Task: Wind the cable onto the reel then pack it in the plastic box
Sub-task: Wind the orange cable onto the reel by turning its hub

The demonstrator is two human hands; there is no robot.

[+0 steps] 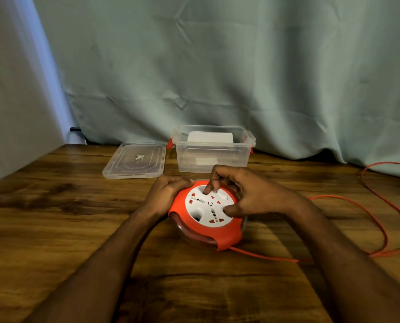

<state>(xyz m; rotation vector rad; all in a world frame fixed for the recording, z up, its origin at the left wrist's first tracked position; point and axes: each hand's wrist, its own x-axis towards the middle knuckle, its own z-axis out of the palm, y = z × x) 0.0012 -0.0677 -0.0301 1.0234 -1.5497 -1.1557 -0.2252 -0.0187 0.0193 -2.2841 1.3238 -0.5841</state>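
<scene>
A round orange and white cable reel point(194, 223) with sockets on its white top lies flat on the wooden table point(66, 217). My left hand point(165, 193) grips its left rim. My right hand point(245, 194) rests on the white face, a finger pressed into a hollow near the far edge. The orange cable point(380, 226) leaves the reel's front right and loops loosely across the table's right side. A clear plastic box point(211, 151) stands open just behind the reel.
The box's clear lid point(136, 162) lies flat to the left of the box. A white card sits inside the box. A pale green curtain point(217, 66) hangs behind the table, and a wall closes the left side.
</scene>
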